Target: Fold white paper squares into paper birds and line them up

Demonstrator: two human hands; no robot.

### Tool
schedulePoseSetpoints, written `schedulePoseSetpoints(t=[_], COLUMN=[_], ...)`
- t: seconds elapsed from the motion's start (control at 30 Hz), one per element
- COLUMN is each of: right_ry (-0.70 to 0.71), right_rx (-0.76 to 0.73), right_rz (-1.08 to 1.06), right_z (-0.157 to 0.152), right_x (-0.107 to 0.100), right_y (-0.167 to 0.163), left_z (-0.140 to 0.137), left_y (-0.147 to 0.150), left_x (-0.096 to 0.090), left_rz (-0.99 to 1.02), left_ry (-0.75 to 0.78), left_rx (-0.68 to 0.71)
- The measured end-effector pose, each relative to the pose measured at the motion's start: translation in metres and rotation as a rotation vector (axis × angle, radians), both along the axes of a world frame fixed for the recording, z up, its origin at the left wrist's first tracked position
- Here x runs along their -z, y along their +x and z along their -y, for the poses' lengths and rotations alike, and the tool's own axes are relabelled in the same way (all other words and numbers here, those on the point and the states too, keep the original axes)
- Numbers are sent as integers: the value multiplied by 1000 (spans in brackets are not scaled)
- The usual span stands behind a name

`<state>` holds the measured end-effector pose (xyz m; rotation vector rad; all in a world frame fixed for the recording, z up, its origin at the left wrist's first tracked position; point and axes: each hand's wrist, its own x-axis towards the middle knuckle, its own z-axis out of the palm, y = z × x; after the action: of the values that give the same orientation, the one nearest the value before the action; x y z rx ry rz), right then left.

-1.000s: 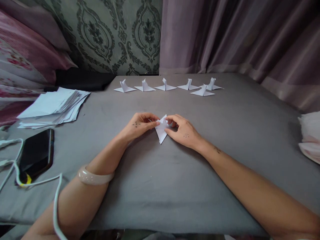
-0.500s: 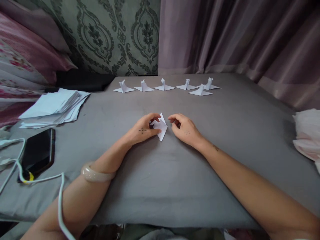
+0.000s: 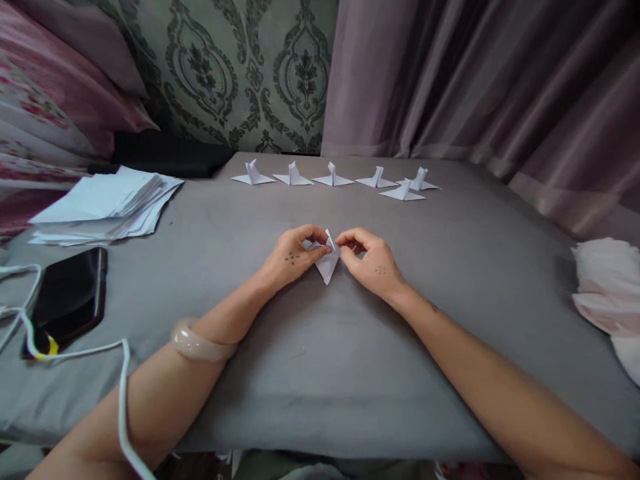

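A small folded white paper figure [image 3: 327, 267] is at the middle of the grey-covered table. My left hand [image 3: 299, 255] pinches it from the left, thumb and fingers closed on its raised middle fold. From the other side, my right hand [image 3: 371, 260] has thumb and forefinger curled close together at the figure's right tip. Whether a bit of paper lies between those fingertips is hard to see, but they touch its edge. One pointed wing of the figure hangs toward me.
Several finished-looking folded paper figures [image 3: 333, 176] stand in a row at the table's far side. On the left lie a stack of white paper [image 3: 105, 203], a black phone [image 3: 67, 293] and a white cable [image 3: 123, 400] crossing near my left arm. Bunched pale cloth [image 3: 607, 287] sits at the right edge.
My left thumb and fingers have closed on the paper's middle, which now stands up as a fold. My right fingertips have come up against its right tip. The view has shifted slightly.
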<state>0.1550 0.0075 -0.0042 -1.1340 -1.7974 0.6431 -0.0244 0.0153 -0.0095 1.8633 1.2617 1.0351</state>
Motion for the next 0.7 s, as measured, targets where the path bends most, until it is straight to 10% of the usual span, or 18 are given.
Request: schedulePoseSetpoints(t=[0.7], right_ry=[-175], right_rx=[111], right_rz=[112], right_z=[-5], right_x=[-12], right_y=[-16], left_z=[2], left_y=[5], left_x=[-4], left_rz=[-132], left_ry=[128], left_rx=[-34])
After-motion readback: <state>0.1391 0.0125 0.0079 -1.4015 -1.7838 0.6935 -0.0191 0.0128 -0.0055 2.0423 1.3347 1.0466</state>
